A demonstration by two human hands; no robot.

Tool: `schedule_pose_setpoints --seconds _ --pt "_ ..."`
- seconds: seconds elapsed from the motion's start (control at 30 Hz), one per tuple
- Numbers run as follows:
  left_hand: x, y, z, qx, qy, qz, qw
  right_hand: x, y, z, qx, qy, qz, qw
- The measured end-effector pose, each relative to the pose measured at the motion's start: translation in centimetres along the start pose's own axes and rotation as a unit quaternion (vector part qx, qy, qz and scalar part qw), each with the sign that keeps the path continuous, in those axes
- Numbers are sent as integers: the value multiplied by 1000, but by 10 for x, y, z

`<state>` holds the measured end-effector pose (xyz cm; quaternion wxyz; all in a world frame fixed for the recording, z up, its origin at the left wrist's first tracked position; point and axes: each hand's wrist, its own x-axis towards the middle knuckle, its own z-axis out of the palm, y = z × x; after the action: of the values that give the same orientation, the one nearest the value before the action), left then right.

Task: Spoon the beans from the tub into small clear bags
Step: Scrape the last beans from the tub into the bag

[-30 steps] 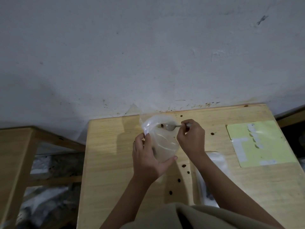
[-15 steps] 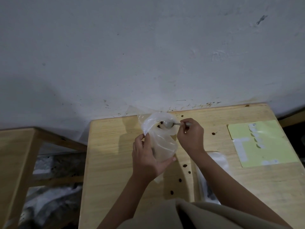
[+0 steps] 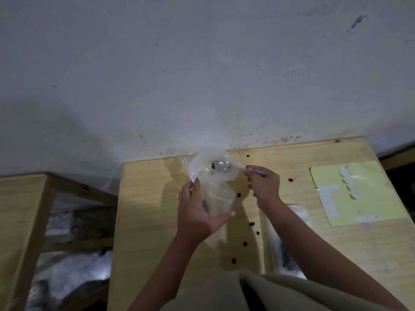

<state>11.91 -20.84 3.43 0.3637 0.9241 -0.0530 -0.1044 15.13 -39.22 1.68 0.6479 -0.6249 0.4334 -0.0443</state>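
Observation:
My left hand [image 3: 197, 212] grips a small clear bag [image 3: 216, 189] above the wooden table [image 3: 148, 209], thumb under its lower part and fingers at the mouth's left edge. The bag's mouth faces away from me and is held open. My right hand [image 3: 263, 184] pinches the handle of a metal spoon [image 3: 221, 166]. The spoon's bowl lies inside the bag's mouth, with a dark bean at its left tip. Several dark beans [image 3: 251, 224] lie loose on the table below the hands. No tub is in view.
A yellow-green sheet [image 3: 357, 194] with white labels lies at the table's right. More clear bags [image 3: 285, 245] lie under my right forearm. A second wooden table [image 3: 20, 198] stands to the left, with white bags on the floor beneath. A wall rises right behind the table.
The spoon's bowl has gone a little deeper into the bag's mouth and tipped. The bag's mouth has spread wider. Both hands stayed almost where they were.

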Motion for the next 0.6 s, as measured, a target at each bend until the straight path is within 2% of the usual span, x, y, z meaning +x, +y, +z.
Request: schedule_pose_setpoints --seconds 0.17,0.33,0.43,0.6 --pt "-3 -9 0 17 25 18 999 5 -2 -1 -40 1 -20 999" --pt "-4 -16 4 41 46 36 997 10 -14 -6 -117 -20 -91 989" --pt "-5 -16 6 35 21 43 998 10 -16 -3 -153 -28 -127 980" --pt "-16 -5 5 -2 -45 39 998 12 -12 -4 -151 -17 -121 981"
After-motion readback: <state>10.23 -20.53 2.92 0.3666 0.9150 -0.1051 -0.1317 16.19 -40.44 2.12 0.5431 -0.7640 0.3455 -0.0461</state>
